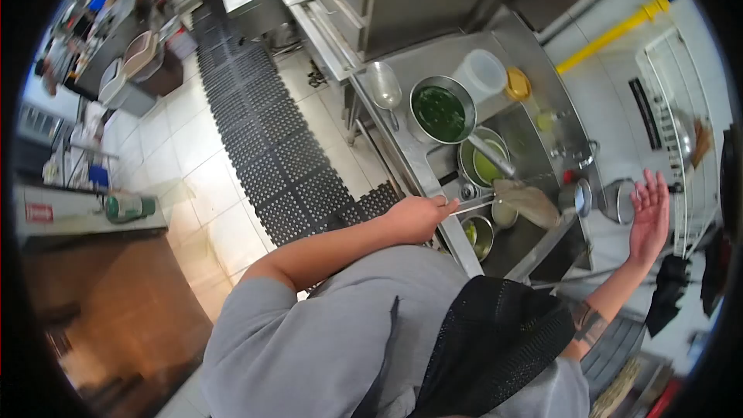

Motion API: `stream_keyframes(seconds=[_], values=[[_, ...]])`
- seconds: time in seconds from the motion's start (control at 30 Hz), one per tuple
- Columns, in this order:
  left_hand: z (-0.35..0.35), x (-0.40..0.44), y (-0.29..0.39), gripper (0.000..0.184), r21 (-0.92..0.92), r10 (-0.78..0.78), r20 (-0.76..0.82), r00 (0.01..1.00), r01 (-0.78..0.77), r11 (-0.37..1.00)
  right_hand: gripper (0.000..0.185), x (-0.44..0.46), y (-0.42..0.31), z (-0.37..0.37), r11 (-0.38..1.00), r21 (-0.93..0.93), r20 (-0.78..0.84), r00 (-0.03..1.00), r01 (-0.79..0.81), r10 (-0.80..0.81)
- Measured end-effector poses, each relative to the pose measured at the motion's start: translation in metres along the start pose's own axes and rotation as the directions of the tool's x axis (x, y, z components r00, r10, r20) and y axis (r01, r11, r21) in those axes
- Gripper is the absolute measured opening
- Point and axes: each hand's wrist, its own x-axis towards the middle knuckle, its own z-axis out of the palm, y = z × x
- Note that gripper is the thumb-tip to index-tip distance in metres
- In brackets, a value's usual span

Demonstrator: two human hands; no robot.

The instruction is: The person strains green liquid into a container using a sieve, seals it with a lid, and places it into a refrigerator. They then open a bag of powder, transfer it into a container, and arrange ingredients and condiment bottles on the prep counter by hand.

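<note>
One bag-like strainer point(530, 203): sat over the sink point(534, 161), handle point(474, 205) crossing the counter's point(418, 159) front edge, held in your left hand point(422, 219). Your right hand point(648, 205): empty, spread, beyond the back edge. Apparent step: strainer handling; next move called for steady left grip.

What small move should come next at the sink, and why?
Probably swing the beige, bag-like strainer over the round steel pot of light green liquid. The left hand seems to grip the strainer's thin metal handle, the bag is to one side of that pot, and the right hand is open and empty, free to help steady it.
</note>
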Motion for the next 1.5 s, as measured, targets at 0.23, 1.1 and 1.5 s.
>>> stream_keyframes(seconds=[0.23, 1.1, 1.5], values=[[0.014, 0.016, 0.002, 0.048, -0.317, 0.042, -0.135, 0.99, -0.083, 0.945, 0.043, 0.03, 0.134, -0.089, 0.779, -0.613, -0.157, 0.987, -0.129, 0.041], [-0.162, 0.104, -0.027, 0.022, -0.889, -0.625, 0.134, 0.769, 0.372, 0.267, 0.047, 0.238, 0.246, 0.147, 0.746, -0.238, 0.226, 0.712, -0.622, 0.665], [-0.157, 0.152, -0.044, 0.026, -0.947, -0.647, 0.244, 0.723, 0.322, 0.003, 0.038, 0.277, 0.269, 0.173, 0.841, -0.163, 0.303, 0.785, -0.517, 0.541]])
